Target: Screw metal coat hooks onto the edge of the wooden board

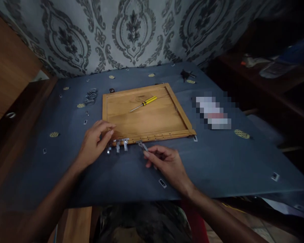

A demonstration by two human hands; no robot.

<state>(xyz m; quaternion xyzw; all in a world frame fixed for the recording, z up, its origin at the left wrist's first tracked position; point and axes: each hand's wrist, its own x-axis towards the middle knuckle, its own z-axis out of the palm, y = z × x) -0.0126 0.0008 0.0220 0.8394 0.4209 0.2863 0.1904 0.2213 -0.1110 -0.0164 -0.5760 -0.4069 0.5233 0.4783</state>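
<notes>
In the head view a wooden framed panel (147, 116) lies on the cloth, with small dark holes along its near edge. My right hand (168, 165) pinches a small silvery metal bracket (142, 145) between thumb and fingers, its far end close to that edge. Over the panel's near left corner is my left hand (96, 138), its fingers curved and the thumb slightly apart from them. Just right of it, several similar metal brackets (118, 146) sit on the near edge. A yellow-and-black screwdriver (144, 103) rests on the panel.
Loose metal pieces (91, 96) lie left of the panel on the blue cloth (111, 182). A black object (186, 75) is at the back right. To the right lies a blurred-out white item (214, 114). Patterned wallpaper (134, 30) rises behind the table.
</notes>
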